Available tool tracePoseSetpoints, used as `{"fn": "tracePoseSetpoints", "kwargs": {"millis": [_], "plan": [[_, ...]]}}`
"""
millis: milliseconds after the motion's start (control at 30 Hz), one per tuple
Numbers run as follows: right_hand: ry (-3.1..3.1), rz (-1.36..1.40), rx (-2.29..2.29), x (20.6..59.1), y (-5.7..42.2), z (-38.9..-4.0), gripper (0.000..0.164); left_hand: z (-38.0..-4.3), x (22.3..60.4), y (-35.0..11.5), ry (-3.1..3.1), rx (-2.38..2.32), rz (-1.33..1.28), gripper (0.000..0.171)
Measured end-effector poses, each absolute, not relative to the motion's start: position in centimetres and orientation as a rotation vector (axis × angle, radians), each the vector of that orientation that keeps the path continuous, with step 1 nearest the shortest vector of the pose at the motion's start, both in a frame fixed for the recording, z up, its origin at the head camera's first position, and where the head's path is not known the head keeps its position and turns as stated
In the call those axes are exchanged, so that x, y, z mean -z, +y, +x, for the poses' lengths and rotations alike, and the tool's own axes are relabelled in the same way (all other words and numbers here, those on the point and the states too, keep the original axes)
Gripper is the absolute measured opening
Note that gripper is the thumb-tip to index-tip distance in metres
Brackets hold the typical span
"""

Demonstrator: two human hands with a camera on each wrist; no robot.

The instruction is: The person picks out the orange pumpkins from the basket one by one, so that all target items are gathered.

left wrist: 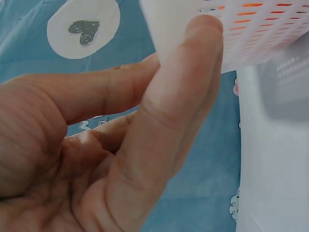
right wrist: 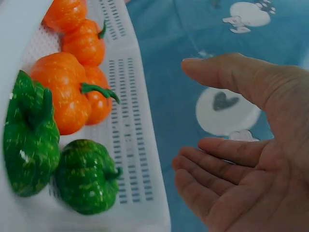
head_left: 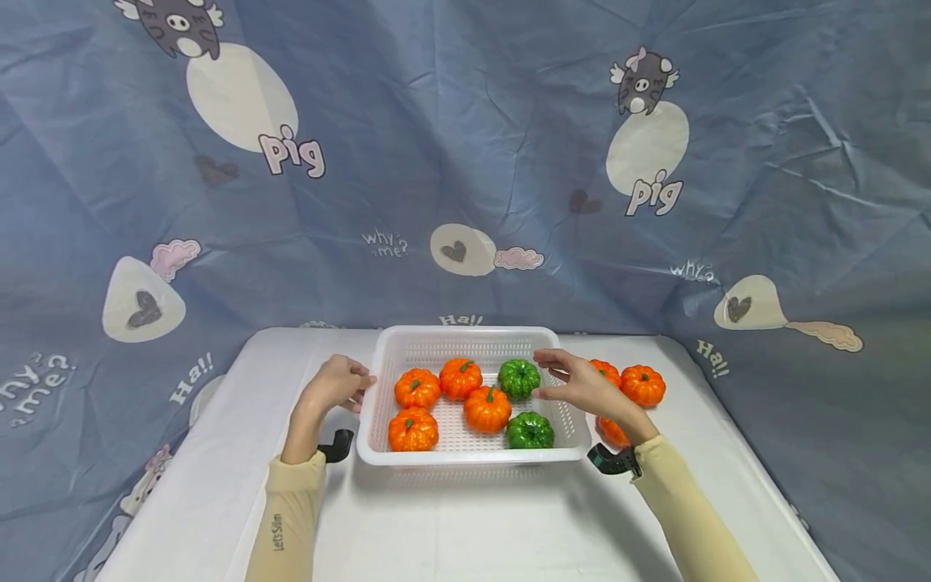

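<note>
A white plastic basket [head_left: 473, 457] with slotted walls stands in the middle of the table. Inside it lie several small orange pumpkins [head_left: 487, 411] and two green pumpkins [head_left: 530, 431], all with short green stems. At the basket's left rim, my left hand [head_left: 339, 383] pinches the edge, thumb on one side and a finger against the slotted wall [left wrist: 251, 36]. My right hand [head_left: 578, 384] hovers by the right rim, thumb and fingers spread apart and nothing between them. In the right wrist view a gap shows between those fingers [right wrist: 217, 166] and the basket.
Three more orange pumpkins [head_left: 643, 385] sit on the white table [head_left: 451, 533] right of the basket, partly behind my right hand and forearm. A blue printed cloth [head_left: 407, 162] hangs behind the table and along its sides.
</note>
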State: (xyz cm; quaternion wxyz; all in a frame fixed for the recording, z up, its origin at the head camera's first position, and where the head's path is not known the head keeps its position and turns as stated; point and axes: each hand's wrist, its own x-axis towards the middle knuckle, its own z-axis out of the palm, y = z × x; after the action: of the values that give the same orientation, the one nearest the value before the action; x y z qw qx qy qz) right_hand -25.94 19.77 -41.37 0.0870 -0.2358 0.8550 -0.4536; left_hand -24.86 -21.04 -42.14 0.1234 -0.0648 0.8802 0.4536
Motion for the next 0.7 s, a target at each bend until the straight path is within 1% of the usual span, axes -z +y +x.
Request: {"fn": "tracePoseSetpoints", "kwargs": {"millis": [300, 567, 700], "plan": [[2.491, -0.709, 1.264, 41.6, 17.2, -26.9, 0.067, -24.8, 42.1, -21.1, 2.565, -1.326, -0.183, 0.040], [2.475, -0.779, 1.141, 42.7, 15.2, -28.1, 0.065, -24.8, 42.1, -21.0, 2.576, -1.321, -0.181, 0.038], [2.465, -0.767, 1.087, 43.1, 14.3, -28.5, 0.066, -24.8, 42.2, -21.1, 2.578, -1.327, -0.170, 0.038]]}}
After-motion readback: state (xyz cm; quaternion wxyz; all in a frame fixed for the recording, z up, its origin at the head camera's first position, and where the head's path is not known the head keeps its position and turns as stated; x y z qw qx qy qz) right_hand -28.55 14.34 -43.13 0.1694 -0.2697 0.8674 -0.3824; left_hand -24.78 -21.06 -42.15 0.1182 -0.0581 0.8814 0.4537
